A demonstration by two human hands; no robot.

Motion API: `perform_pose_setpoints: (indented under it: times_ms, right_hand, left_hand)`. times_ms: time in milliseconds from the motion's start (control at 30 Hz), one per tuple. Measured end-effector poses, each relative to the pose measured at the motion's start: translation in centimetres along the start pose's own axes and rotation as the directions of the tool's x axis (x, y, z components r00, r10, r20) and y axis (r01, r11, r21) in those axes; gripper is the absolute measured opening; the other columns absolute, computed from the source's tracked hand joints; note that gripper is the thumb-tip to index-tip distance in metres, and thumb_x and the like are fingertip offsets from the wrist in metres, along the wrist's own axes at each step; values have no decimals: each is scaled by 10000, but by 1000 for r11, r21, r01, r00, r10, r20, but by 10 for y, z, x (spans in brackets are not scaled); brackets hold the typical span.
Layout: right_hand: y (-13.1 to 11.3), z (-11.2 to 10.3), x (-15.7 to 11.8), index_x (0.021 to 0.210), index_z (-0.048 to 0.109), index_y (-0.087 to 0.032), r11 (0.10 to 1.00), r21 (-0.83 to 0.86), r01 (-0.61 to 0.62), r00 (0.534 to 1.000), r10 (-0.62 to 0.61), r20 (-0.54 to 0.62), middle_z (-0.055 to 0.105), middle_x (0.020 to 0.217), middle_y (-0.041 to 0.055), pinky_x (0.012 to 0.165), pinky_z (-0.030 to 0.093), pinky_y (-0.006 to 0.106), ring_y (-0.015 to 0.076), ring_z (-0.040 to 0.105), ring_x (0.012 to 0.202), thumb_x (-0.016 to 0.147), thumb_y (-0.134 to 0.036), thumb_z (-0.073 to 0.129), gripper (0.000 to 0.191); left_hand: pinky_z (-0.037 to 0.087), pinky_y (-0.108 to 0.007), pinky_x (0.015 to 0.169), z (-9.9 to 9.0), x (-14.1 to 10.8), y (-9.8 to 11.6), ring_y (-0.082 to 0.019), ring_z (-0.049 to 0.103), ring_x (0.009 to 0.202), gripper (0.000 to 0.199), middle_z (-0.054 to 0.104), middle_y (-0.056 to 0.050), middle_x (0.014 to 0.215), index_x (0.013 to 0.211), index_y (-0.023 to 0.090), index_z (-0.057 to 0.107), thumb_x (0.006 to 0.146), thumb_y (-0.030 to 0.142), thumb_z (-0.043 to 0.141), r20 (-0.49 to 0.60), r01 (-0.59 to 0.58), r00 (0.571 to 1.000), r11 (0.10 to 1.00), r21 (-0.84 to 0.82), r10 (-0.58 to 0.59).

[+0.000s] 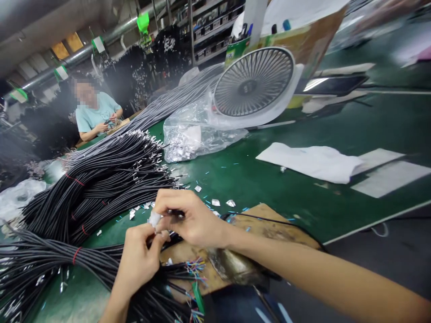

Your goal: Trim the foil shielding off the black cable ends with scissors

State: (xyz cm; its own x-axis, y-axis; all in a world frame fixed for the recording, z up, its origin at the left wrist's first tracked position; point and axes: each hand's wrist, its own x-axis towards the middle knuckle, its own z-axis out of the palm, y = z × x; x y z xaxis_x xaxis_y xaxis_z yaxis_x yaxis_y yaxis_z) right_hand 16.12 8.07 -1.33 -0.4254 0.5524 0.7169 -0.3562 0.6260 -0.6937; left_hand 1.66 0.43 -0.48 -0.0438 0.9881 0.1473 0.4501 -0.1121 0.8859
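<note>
My left hand [139, 253] is closed in a pinch, its fingertips meeting those of my right hand [190, 220] just above the cable bundles. My right hand is closed too, with thumb and forefinger at a small white piece [155, 218]. Whatever lies between the left fingertips is hidden. Beneath my wrists run black cables [151, 300], some ending in stripped, coloured wires [195, 267]. Left of my hands lies another black cable bundle [50, 253], bound by a red tie [76, 255]. A large heap of black cables [101, 184] with silvery ends lies behind it.
A wooden board [269, 220] lies right of my hands on the green table [336, 130]. Foil scraps [215, 202] and blue bits are scattered about. Behind are a clear plastic bag [191, 134], a round fan [254, 85] and white sheets [310, 162]. A person [96, 112] sits across.
</note>
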Motion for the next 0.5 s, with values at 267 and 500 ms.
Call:
perform_pose_setpoints:
  times_ms: [267, 500]
  right_hand:
    - [0, 1, 2, 672, 620, -105, 937, -329, -119, 990, 87, -111, 515, 637, -17, 518, 338, 199, 82, 454, 563, 702, -32, 685, 101]
    - [-2, 4, -1, 683, 618, -106, 974, -226, 0, 1000, 0, 0, 527, 649, -1, 526, 353, 200, 89, 457, 577, 750, -34, 612, 99]
  left_hand:
    - [300, -200, 354, -8, 1, -13, -69, 395, 377, 343, 465, 16, 448, 746, 119, 673, 766, 455, 608, -166, -13, 986, 996, -86, -1]
    - [363, -211, 367, -5, -3, -16, -85, 471, 420, 284, 532, -3, 553, 710, 140, 677, 731, 422, 659, -216, -57, 976, 993, -99, 34]
